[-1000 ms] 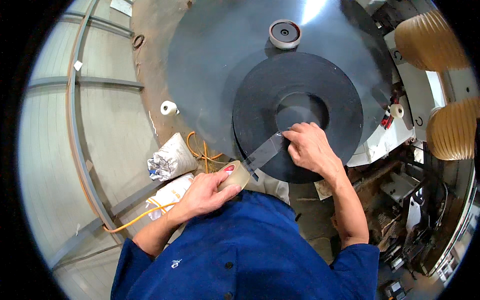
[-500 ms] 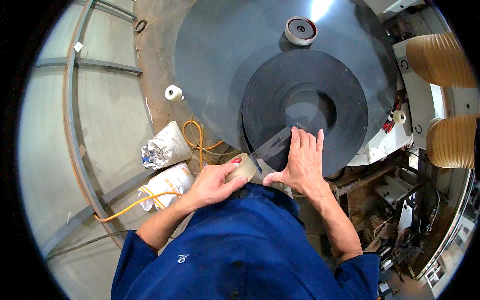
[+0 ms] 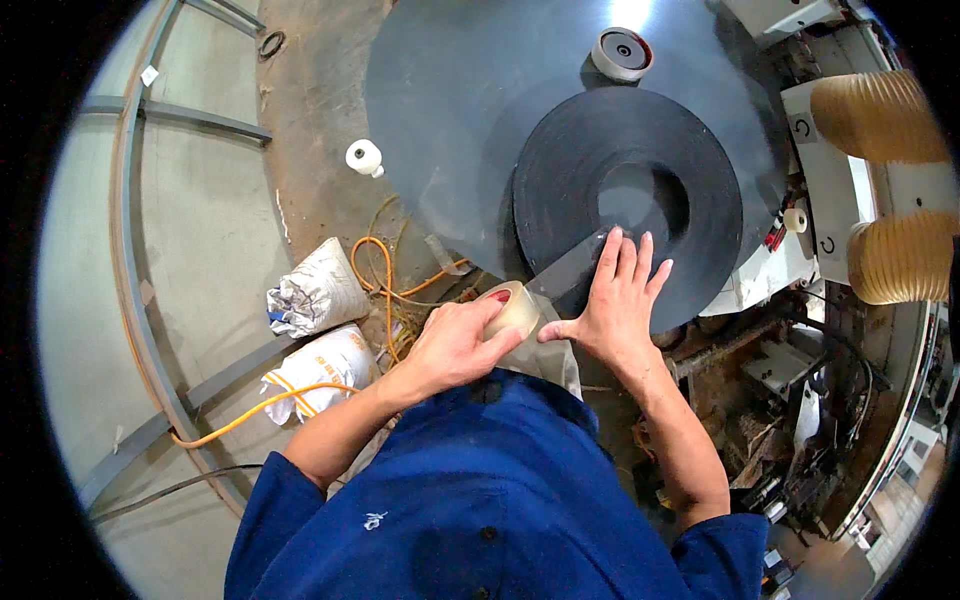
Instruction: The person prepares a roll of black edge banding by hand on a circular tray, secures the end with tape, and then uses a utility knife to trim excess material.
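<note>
In front of me a wide black coil (image 3: 545,165) of wound strip lies flat on a large round grey turntable (image 3: 440,130). My left hand (image 3: 455,338) is closed around a roll of clear packing tape (image 3: 516,312), thumb along its side. From the roll a clear tape strip (image 3: 570,265) runs up over the near part of the coil. My right hand (image 3: 620,305) lies with fingers spread, fingertips on the coil close to its centre hole and the end of the strip. Its thumb points toward the tape roll.
Toward the turntable's far side stands a pale-rimmed roller (image 3: 622,54). A small white roller (image 3: 364,157) sits by its left edge. Two sacks (image 3: 318,288) and an orange hose (image 3: 372,255) lie at left. Ribbed tan ducts (image 3: 885,117) and machine parts (image 3: 770,365) are on the right.
The tape roll and my left hand have shifted slightly right and up in view. The coil also appears farther right and higher. My right hand still touches the coil, its fingers more spread.
</note>
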{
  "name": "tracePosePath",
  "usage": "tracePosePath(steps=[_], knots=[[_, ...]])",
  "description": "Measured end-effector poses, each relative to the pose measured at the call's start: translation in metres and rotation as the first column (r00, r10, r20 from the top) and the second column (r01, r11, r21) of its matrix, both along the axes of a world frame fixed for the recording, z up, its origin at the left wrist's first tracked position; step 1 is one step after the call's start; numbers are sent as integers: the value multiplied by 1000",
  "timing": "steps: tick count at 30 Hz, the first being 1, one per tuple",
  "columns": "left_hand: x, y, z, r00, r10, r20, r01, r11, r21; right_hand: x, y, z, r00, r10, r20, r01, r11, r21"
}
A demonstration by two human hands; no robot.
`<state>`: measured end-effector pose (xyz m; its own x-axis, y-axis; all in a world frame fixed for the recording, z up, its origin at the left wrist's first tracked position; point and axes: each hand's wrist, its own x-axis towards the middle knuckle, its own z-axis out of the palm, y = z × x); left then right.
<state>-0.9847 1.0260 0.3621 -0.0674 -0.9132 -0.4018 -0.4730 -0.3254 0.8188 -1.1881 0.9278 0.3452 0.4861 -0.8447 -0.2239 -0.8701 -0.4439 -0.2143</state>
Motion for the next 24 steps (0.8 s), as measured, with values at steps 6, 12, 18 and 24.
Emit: tracePosePath(steps=[6, 12, 18, 24], knots=[[-1, 1, -6, 1000, -7, 30, 7, 1000, -3, 0, -1, 0, 996, -34, -84, 39, 998, 49], [-4, 7, -17, 999, 7, 35, -5, 998, -55, -2, 1, -4, 998, -44, -55, 46, 999, 29], [-7, 10, -11, 999, 15, 52, -11, 997, -78, -5, -2, -8, 999, -28, 24, 28, 999, 16], [-8, 17, -8, 995, 62, 76, -55, 994, -96, -12, -7, -10, 992, 55, 115, -54, 998, -15]])
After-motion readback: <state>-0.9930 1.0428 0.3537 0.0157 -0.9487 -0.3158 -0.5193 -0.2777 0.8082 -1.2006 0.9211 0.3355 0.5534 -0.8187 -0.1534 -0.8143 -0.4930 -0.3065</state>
